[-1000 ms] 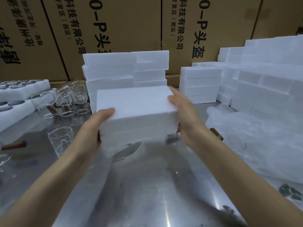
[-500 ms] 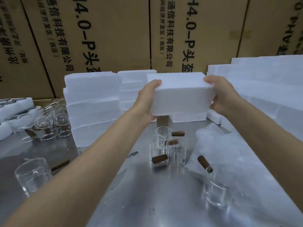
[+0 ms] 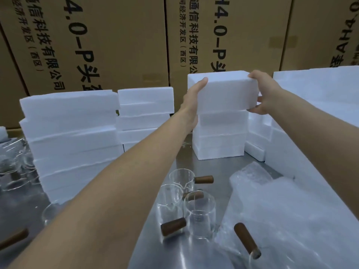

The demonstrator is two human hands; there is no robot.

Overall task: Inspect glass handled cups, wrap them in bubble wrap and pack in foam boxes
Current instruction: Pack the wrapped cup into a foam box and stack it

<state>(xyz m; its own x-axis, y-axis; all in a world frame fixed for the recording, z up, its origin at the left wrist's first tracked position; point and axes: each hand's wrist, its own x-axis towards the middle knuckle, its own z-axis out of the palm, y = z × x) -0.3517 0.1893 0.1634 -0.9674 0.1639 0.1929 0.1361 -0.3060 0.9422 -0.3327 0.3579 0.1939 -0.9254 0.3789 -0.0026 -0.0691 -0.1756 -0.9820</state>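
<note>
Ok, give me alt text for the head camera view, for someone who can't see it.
Both hands, left hand and right hand, hold a white foam box on top of a foam stack at the back of a metal table. Nearer stand glass cups with wooden handles beside bubble wrap; cardboard cartons stand behind.

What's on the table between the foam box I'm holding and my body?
In the head view, below the foam box stand three glass cups with wooden handles, bubble wrap beside them.
</note>
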